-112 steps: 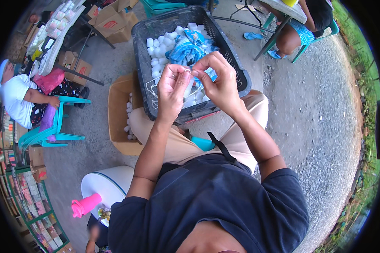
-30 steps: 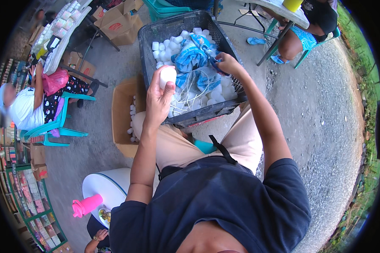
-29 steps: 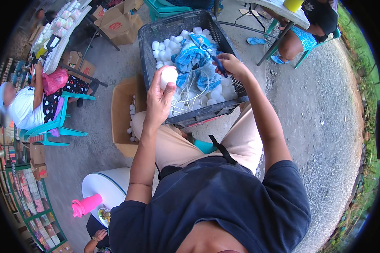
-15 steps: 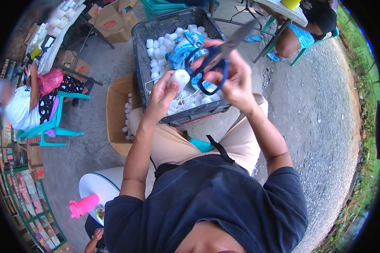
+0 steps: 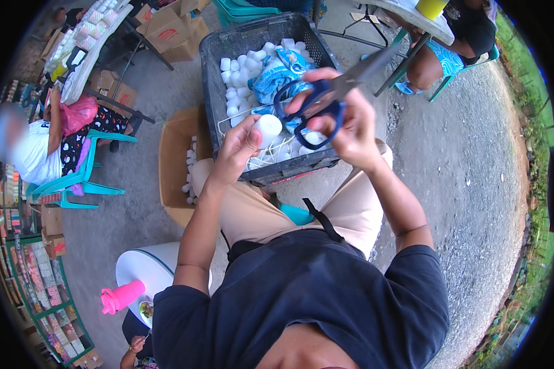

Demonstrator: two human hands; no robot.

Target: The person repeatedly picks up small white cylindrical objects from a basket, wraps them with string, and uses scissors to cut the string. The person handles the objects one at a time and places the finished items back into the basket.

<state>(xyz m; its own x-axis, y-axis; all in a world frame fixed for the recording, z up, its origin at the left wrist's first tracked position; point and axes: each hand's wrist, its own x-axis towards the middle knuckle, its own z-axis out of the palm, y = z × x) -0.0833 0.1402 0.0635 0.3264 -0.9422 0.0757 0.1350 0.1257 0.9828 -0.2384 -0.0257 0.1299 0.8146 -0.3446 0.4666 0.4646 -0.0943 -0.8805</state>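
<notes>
Between the thumb and fingers of my left hand (image 5: 232, 155) is a short white candle (image 5: 268, 127), its flat top turned up. My right hand (image 5: 358, 134) grips large scissors (image 5: 319, 98) with dark blue handles, fingers through the loops, blades pointing up and to the right. The scissors are just right of the candle, apart from it. Both hands are over a black plastic crate (image 5: 210, 74) filled with white candles (image 5: 240, 77). A blue patterned cloth (image 5: 271, 80) lies on them, and thin white strings (image 5: 271, 150) trail near the crate's front edge.
An open cardboard box (image 5: 172, 154) with more candles stands left of the crate. A round white table (image 5: 160, 264) with a pink bottle (image 5: 123, 296) is at my left. Seated people (image 5: 40, 150) work at tables at far left and upper right. Gravel (image 5: 474, 246) lies to the right.
The scissors and my right hand have shifted slightly right and down. The candle's top has tilted a little in my left hand, which still holds it. The whole view has shifted slightly.
</notes>
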